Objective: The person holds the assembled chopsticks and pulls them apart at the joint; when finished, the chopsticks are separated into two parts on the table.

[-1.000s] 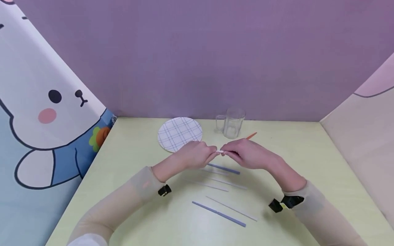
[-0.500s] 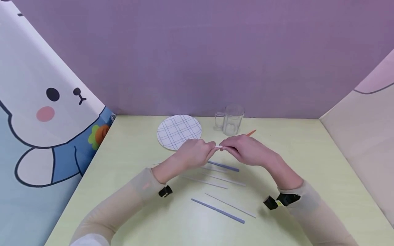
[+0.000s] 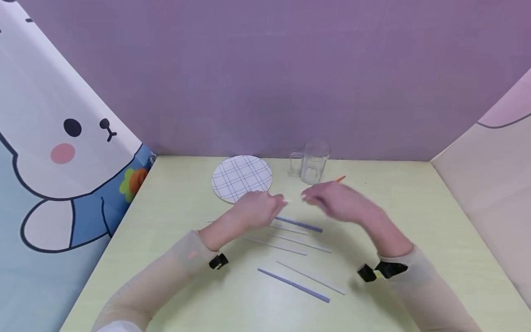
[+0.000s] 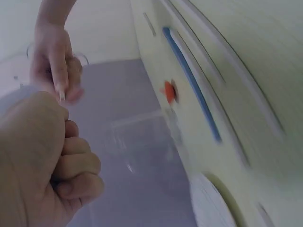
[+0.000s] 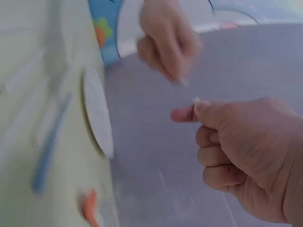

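Observation:
Above the table, my left hand (image 3: 259, 208) pinches a small white piece (image 3: 286, 201) between thumb and forefinger. Facing it across a short gap, my right hand (image 3: 338, 201) pinches another white bit; its white end (image 5: 196, 100) sticks out past the thumb in the right wrist view. Most of both pieces is hidden by the fingers, and their kind is unclear. Below the hands lie two blue strips, one nearer the front (image 3: 293, 285) and one farther back. Several thin white strips lie around them, including a white strip (image 3: 310, 277) beside the front blue one.
A round white plate (image 3: 240, 175) with a blue grid pattern lies at the back, behind my left hand. To its right stands a clear glass mug (image 3: 314, 166). An orange object (image 3: 340, 178) shows partly behind my right hand. A purple wall rises along the table's back edge.
Earlier both hands met at one white piece between their fingertips. Now the hands have drawn apart sideways, with white showing at each hand's fingertips. The strips, plate and mug have stayed put.

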### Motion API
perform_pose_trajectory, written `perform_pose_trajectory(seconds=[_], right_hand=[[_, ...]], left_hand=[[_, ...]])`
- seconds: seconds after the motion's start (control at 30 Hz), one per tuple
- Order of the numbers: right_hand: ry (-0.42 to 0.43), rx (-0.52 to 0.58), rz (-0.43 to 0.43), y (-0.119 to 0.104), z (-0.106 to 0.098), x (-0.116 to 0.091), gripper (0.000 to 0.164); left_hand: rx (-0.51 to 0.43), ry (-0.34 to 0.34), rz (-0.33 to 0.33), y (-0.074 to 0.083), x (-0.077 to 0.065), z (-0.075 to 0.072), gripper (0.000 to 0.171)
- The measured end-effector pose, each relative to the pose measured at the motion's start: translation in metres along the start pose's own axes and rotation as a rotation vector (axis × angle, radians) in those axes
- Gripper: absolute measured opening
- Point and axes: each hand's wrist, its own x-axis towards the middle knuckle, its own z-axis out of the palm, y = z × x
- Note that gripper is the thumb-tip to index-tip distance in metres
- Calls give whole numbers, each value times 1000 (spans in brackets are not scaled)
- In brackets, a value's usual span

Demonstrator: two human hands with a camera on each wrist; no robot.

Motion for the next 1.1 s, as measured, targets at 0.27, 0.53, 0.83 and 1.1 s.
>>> perform_pose_trajectory(seconds=[0.27, 0.53, 0.83, 1.1], right_hand=[[71, -90, 191, 39, -22, -54, 17], [94, -44, 158, 56, -7, -84, 32], [34, -23, 197, 60, 11, -99, 24], [-33, 18, 252, 59, 18, -101, 22]], left_hand=[[25, 5, -133, -55, -49, 12, 29], [-79, 62, -120, -76, -71, 20, 10], [-157, 73, -88, -93, -91, 27, 4], [-141, 47, -113, -98, -101, 34, 5]])
